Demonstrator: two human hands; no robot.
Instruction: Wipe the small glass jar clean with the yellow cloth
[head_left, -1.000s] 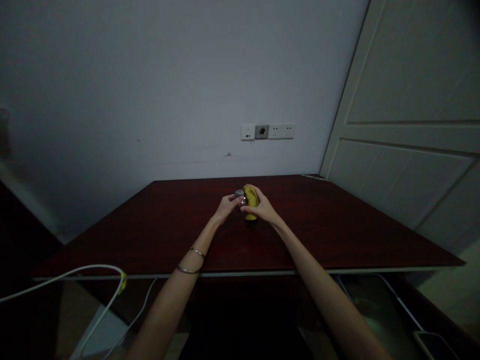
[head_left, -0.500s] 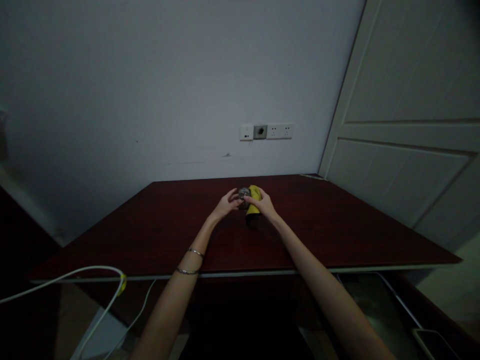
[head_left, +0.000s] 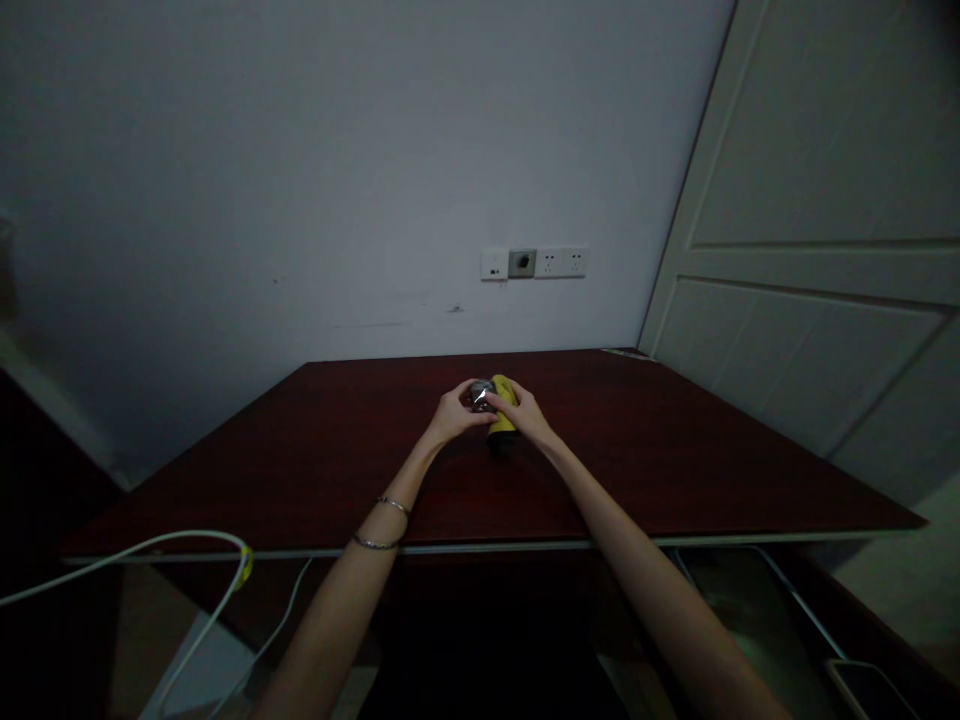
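Note:
Both my hands meet over the middle of a dark red wooden table (head_left: 315, 470). My right hand (head_left: 521, 412) is wrapped round a small yellow object (head_left: 504, 420) that rests on the table. My left hand (head_left: 454, 412) is closed, its fingertips pinching a small shiny silver piece (head_left: 480, 393) at the yellow object's top left end. The dim light hides what the silver piece is. Two thin bangles (head_left: 384, 522) sit on my left forearm.
A white wall with a row of sockets (head_left: 534, 263) stands behind the table. A white panelled door (head_left: 817, 250) is at the right. A white cable (head_left: 172, 560) loops below the table's front left edge. A low tray-like shape (head_left: 757, 600) lies under the right front.
The yellow object has tipped and sunk slightly toward the table. My left fingers closed further onto the silver piece at its end. Both arms stayed in place.

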